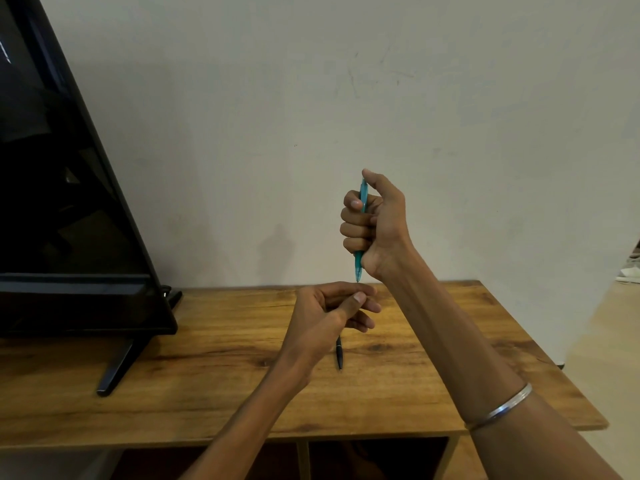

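Curled tight into a fist, fingers [355, 233] of the right hand [379, 223] round the barrel of a teal pen [363, 195], thumb capping its top end. Held upright just right of frame centre, tip down, well above the bench [450, 327]. Mostly hidden inside the fist, with only the upper stretch and the lower tip showing. Too small to read any print on the barrel.

Right under the tip, the left hand [322, 315]: fingers [346, 289] loosely curled, thumb pad laid on the forefinger. Impossible to tell whether pinching anything, or whether touching the tip.

Below that hand, half covered by it, a dark pen [339, 356] lying on the wood. Round the right forearm at lower right, a silver bangle [502, 407]. At left, cut off by the frame edge, a black screen [69, 202] on its stand, showing only dim reflections.
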